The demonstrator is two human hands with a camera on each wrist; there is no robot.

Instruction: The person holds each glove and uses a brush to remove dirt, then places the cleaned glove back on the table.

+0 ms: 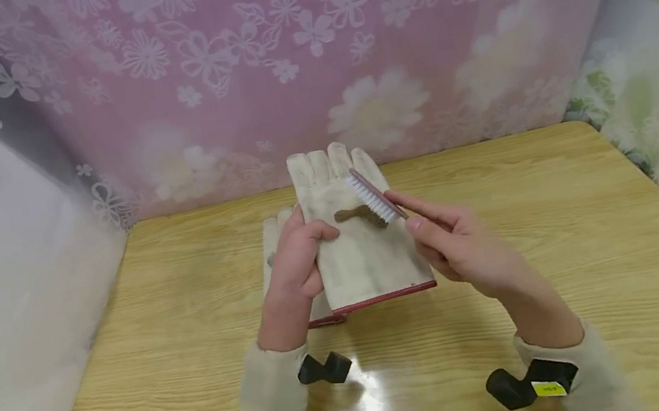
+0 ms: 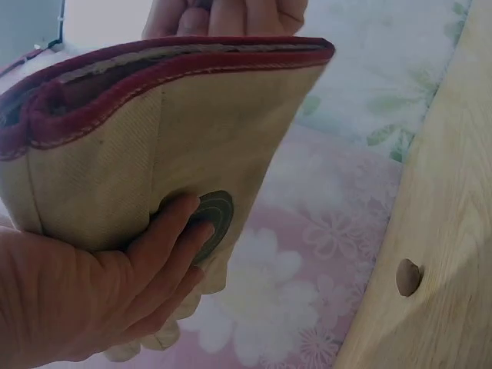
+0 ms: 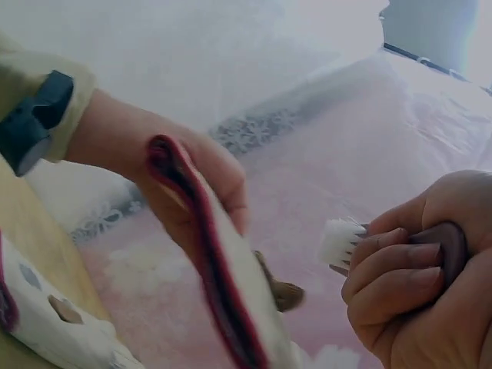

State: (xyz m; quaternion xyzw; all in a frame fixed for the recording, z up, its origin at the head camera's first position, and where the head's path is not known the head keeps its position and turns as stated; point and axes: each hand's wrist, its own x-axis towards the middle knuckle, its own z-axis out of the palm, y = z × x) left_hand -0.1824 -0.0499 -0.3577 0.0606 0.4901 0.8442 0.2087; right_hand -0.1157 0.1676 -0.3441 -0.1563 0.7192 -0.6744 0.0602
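My left hand (image 1: 292,263) grips a cream work glove (image 1: 372,264) with a red hem, thumb on its front and fingers behind, near a dark round patch (image 2: 217,223) in the left wrist view. A brown mark or lump (image 1: 357,214) shows on the glove's front; in the right wrist view a brown thing (image 3: 286,294) stands out beside that glove, its nature unclear. My right hand (image 1: 464,248) pinches a brush (image 1: 376,194) with white bristles, held over the glove; the right wrist view shows the bristles (image 3: 338,244) apart from it. A second glove (image 1: 269,244) lies partly hidden beneath.
The wooden table (image 1: 156,380) reaches back to a pink flowered cloth (image 1: 260,101), with pale cloth at both sides. In the left wrist view a small brown rounded thing (image 2: 408,277) rests on the tabletop. Black devices (image 1: 532,384) are strapped at both wrists.
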